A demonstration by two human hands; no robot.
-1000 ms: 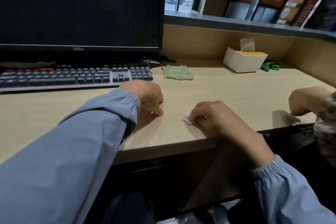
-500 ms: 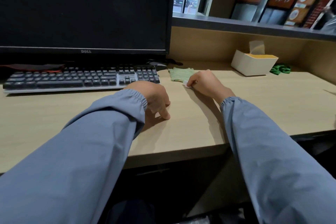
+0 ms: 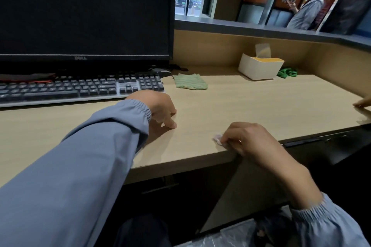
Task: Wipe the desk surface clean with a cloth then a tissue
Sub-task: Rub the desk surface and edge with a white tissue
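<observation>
My right hand (image 3: 244,139) grips a small wad of white tissue (image 3: 217,139) and presses it onto the light wooden desk (image 3: 251,102) close to the front edge. My left hand (image 3: 160,109) rests on the desk to the left of it, fingers curled under with one fingertip touching the wood, holding nothing. A folded green cloth (image 3: 189,81) lies flat farther back, just right of the keyboard, away from both hands.
A dark keyboard (image 3: 80,88) and a black monitor (image 3: 86,12) fill the left back. A white tissue box (image 3: 261,67) and a green crumpled item (image 3: 287,72) stand at the back right. Another person's fingers (image 3: 362,103) touch the desk's right edge.
My right hand with the tissue went from the front edge up to the green cloth, then came back toward the front edge. My left hand has stayed in place.
</observation>
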